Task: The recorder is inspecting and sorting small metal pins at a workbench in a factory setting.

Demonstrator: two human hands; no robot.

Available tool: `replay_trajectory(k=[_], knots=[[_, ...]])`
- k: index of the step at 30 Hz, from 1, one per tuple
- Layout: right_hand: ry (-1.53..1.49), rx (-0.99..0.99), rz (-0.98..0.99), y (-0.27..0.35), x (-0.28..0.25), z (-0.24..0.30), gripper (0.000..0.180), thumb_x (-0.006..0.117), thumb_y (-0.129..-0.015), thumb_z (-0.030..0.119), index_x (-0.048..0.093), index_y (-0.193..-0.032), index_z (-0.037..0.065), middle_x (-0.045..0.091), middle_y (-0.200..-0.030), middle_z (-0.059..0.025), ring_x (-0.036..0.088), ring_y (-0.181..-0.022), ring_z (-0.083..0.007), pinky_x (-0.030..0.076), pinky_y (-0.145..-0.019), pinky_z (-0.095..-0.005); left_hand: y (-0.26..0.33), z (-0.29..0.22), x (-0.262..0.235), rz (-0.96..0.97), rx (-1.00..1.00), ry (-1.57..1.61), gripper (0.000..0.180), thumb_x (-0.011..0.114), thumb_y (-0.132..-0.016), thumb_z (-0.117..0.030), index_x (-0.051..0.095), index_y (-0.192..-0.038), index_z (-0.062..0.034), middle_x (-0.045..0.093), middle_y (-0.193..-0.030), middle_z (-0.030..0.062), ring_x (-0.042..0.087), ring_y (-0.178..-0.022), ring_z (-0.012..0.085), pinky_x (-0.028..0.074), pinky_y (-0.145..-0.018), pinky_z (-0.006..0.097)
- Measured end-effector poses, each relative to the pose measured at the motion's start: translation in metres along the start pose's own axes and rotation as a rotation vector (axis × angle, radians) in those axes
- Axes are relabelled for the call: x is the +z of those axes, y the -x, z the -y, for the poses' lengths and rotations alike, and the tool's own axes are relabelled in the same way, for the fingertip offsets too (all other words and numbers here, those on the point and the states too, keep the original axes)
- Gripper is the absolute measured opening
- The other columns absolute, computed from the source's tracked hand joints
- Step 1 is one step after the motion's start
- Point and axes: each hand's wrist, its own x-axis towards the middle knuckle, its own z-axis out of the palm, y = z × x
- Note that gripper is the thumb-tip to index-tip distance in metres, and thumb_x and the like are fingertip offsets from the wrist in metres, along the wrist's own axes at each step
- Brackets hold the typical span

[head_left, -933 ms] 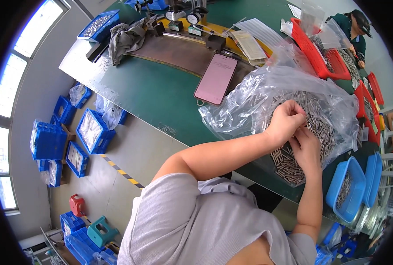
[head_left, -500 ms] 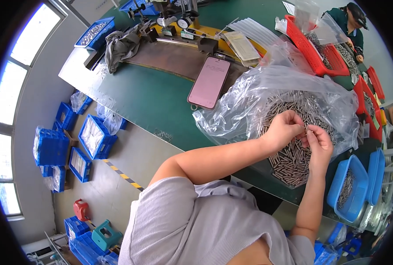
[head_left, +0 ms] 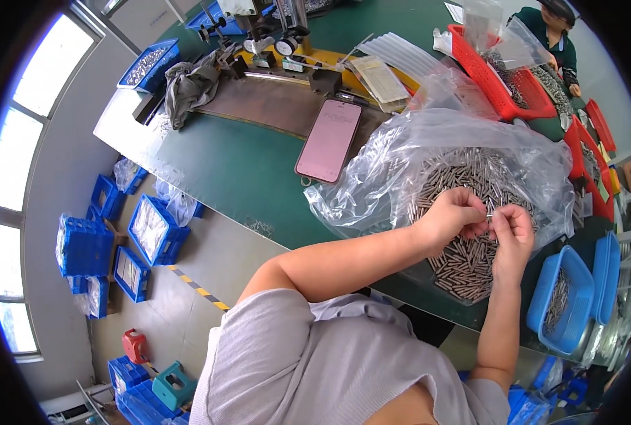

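Over the heap of little metal pins [head_left: 471, 248], left hand [head_left: 457, 216] and right hand [head_left: 511, 230] pinched shut on one small pin [head_left: 488, 210] between fingertips — raised, maybe for a close look. Clear bag [head_left: 400, 163] spread open beneath. Blue tray [head_left: 563, 301] just beside — pink phone [head_left: 329, 140] farther off.
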Motion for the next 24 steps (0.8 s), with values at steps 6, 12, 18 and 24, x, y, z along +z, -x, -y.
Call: replay_trajectory(k=[6, 12, 18, 24], knots=[[0.031, 0.022, -0.019, -0.002, -0.005, 0.0, 0.009, 0.063, -0.081, 0.006, 0.055, -0.085, 0.005, 0.056, -0.074, 0.0012, 0.046, -0.058, -0.0035, 0.037, -0.052, -0.0162, -0.001, 0.001, 0.001, 0.033, 0.002, 0.027, 0.007, 0.056, -0.08, -0.004, 0.053, -0.086, -0.0014, 0.061, -0.078, 0.0088, 0.058, -0.069, 0.0153, 0.047, -0.063, 0.026], [-0.013, 0.033, 0.016, -0.001, -0.007, 0.001, 0.009, 0.064, -0.081, 0.005, 0.055, -0.083, 0.005, 0.058, -0.074, 0.0011, 0.046, -0.058, -0.0032, 0.037, -0.052, -0.0162, -0.001, 0.003, 0.0, 0.056, -0.006, 0.107, 0.005, 0.056, -0.082, -0.003, 0.053, -0.086, -0.0011, 0.061, -0.079, 0.0098, 0.059, -0.071, 0.0162, 0.047, -0.066, 0.027], [0.05, -0.004, 0.086, 0.002, -0.003, 0.002, 0.007, 0.064, -0.081, 0.005, 0.059, -0.085, 0.003, 0.058, -0.078, 0.0012, 0.053, -0.069, -0.0044, 0.041, -0.062, -0.0168, -0.001, 0.002, -0.004, 0.1, 0.011, 0.123, 0.005, 0.056, -0.084, -0.004, 0.054, -0.087, -0.0005, 0.061, -0.08, 0.0099, 0.059, -0.072, 0.0165, 0.047, -0.066, 0.027], [-0.018, 0.115, 0.115, 0.002, -0.005, 0.011, 0.009, 0.061, -0.083, 0.004, 0.059, -0.092, 0.0, 0.061, -0.082, -0.003, 0.059, -0.074, -0.0091, 0.045, -0.067, -0.0196, -0.005, -0.001, -0.001, 0.073, 0.015, 0.13, 0.007, 0.056, -0.085, -0.004, 0.053, -0.089, -0.0003, 0.06, -0.085, 0.01, 0.061, -0.075, 0.0183, 0.05, -0.069, 0.029]])
